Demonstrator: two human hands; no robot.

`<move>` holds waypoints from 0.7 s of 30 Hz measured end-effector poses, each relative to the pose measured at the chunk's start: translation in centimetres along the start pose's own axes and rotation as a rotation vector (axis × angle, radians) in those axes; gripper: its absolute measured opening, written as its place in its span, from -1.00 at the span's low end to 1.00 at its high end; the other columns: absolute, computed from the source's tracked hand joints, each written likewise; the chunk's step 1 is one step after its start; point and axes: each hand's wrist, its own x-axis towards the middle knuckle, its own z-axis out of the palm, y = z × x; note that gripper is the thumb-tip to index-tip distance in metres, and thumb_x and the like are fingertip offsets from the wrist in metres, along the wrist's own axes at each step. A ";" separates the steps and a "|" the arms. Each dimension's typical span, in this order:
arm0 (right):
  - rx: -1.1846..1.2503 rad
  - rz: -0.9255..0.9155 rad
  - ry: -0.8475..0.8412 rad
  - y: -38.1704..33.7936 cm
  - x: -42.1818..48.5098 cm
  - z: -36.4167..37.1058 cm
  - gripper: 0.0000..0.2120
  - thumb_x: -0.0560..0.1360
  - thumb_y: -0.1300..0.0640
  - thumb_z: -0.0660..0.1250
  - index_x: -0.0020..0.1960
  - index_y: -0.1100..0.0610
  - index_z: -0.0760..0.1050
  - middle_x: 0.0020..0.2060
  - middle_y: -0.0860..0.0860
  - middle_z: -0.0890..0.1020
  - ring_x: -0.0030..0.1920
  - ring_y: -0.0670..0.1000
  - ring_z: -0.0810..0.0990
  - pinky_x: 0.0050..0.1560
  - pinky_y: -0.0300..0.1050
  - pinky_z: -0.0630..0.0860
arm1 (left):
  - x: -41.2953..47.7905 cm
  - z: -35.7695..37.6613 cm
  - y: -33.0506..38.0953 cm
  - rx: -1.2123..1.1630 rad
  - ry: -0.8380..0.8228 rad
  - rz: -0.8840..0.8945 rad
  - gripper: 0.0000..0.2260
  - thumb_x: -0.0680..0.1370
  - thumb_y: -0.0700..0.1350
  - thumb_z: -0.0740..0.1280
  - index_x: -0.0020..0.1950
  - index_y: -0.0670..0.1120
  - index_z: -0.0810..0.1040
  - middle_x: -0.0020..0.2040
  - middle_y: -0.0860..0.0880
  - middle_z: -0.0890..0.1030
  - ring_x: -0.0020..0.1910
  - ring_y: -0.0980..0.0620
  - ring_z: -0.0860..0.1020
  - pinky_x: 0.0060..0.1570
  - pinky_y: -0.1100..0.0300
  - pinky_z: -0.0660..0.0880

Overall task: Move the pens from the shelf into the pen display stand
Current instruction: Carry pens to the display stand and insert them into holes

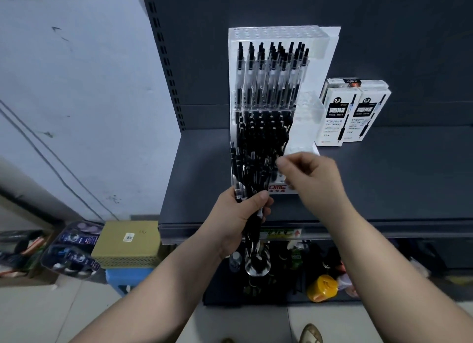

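Observation:
A white tiered pen display stand [325,53] stands on the dark shelf [384,178]. Its upper tier holds several clear pens with black caps [271,73]; the lower tiers are packed with black pens [261,135]. My left hand [243,212] grips a bundle of black pens [249,168] upright in front of the stand's left side. My right hand [309,178] hovers at the stand's lower right with thumb and forefinger pinched together near the bundle's tips; whether they hold a pen is blurred.
Two white pen boxes [354,112] stand right of the stand on the shelf. Below the shelf edge lie bottles and a yellow container [323,288]. To the left sit a tan perforated box [128,242] on a blue stool and packaged goods [74,250].

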 end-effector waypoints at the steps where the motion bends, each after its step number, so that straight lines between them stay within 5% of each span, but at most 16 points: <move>1: 0.024 0.049 -0.092 0.0 -0.5 0.1 -0.90 0.46 0.07 0.43 -0.23 -0.03 0.60 -0.40 -0.15 0.63 -0.35 -0.17 0.56 -0.26 -0.27 0.52 | 0.0 0.2 -0.1 -0.002 -0.012 0.004 -0.95 0.50 -0.24 0.36 -0.05 -0.13 0.56 -0.29 -0.04 0.63 -0.33 0.07 0.57 -0.31 0.24 0.50; 4: 0.155 0.172 -0.181 0.1 -0.8 0.1 -0.88 0.45 0.20 0.44 -0.25 0.17 0.57 -0.42 0.00 0.63 -0.38 -0.07 0.58 -0.30 -0.19 0.53 | 0.0 0.8 -0.4 -0.011 -0.070 0.010 -0.89 0.48 -0.20 0.38 -0.01 -0.17 0.56 -0.27 -0.08 0.58 -0.31 0.04 0.53 -0.29 0.21 0.49; 7: 0.248 0.192 -0.054 -0.5 -0.1 -1.2 -0.91 0.48 0.25 0.40 -0.21 0.20 0.56 -0.43 0.00 0.64 -0.41 -0.06 0.60 -0.36 -0.23 0.53 | 0.1 0.8 -0.6 -0.036 -0.090 -0.023 -0.83 0.48 -0.16 0.37 0.03 -0.18 0.55 -0.25 -0.08 0.62 -0.29 0.03 0.57 -0.27 0.20 0.52; 14: 0.162 -0.165 0.345 -3.6 4.2 -4.5 -0.85 0.47 0.24 0.42 -0.23 0.07 0.52 -0.41 0.05 0.59 -0.38 -0.05 0.62 -0.24 -0.11 0.63 | 0.7 -0.1 -0.4 0.178 0.040 -0.011 -0.89 0.58 -0.17 0.30 0.08 -0.14 0.52 -0.31 -0.05 0.60 -0.38 0.06 0.54 -0.35 0.23 0.50; 21: -0.021 -0.225 0.337 -1.9 6.6 -2.5 -0.94 0.46 0.16 0.43 -0.16 0.08 0.56 -0.36 -0.02 0.60 -0.28 0.00 0.62 -0.13 -0.07 0.62 | 0.2 -0.5 -0.6 0.308 0.014 0.095 -0.88 0.61 -0.11 0.23 0.13 -0.05 0.39 -0.27 -0.04 0.55 -0.33 0.02 0.51 -0.27 0.17 0.49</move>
